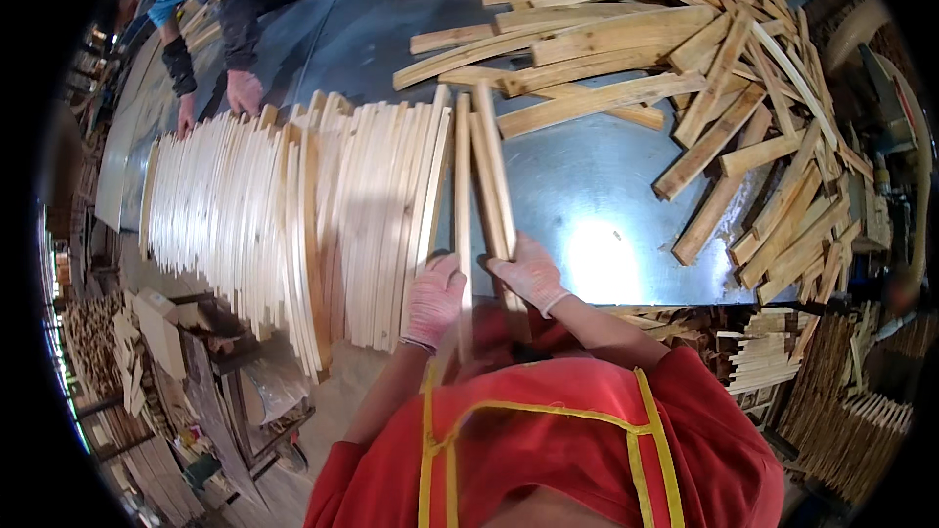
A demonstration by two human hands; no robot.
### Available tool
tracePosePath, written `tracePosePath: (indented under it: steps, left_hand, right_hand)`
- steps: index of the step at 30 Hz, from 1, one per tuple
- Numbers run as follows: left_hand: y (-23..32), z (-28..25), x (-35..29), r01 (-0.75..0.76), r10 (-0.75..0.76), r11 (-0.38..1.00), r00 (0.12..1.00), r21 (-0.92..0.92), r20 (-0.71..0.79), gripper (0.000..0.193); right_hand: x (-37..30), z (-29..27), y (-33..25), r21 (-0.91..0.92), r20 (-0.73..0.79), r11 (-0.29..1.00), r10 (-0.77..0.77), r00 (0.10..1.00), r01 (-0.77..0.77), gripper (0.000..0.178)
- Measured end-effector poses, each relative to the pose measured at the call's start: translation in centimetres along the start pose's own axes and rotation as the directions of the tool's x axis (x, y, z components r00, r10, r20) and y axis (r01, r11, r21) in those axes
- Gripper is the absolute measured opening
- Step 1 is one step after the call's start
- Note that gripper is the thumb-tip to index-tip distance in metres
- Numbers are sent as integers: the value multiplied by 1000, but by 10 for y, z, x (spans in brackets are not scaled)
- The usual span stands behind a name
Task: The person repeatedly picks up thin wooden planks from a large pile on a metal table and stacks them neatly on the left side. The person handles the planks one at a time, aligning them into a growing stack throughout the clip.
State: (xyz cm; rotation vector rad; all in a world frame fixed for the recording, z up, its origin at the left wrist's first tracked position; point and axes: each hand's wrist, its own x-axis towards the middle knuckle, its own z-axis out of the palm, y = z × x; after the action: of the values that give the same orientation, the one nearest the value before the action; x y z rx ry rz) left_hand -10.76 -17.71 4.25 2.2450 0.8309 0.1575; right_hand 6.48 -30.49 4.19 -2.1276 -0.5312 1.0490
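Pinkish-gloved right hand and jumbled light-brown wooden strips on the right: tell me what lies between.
Head view: bare blue-grey metal tabletop, bright with glare, between the right hand and the jumbled strips.

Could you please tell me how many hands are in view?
4: the wearer's left hand and right hand, at wooden strips, lower centre; a co-worker's two hands, upper left, by the strips' far ends. Others may be hidden.

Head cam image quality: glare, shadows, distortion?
Head view: a blown-out white glare spot on the shiny tabletop, detail lost there; head view: a soft darker patch across the row of pale slats; head view: fisheye bending toward the rim, with black corners.
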Motion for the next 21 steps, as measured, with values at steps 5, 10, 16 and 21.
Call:
tracePosePath:
  steps: [5, 10, 16, 21]
  left_hand:
    - [-6, -9, -3, -85, 158, 923, 973, 374, -169, 61]
    - [-18, 2, 2, -32, 96, 858, 990, 512, -99, 78]
    - [-26, 13, 0, -73, 201, 801, 968, 595, -152, 79]
    - [-22, 9, 2, -45, 97, 816, 993, 577, -60, 83]
  right_hand:
    - [29, 36, -20, -214, 402, 930, -196, 894, 300, 69]
    - [110, -33, -34, -207, 566, 839, -317, 761, 504, 65]
    - [209, -180, -25, -924, -75, 326, -667, 741, 200, 46]
    - [180, -213, -47, -952, 134, 242, -230, 964, 190, 47]
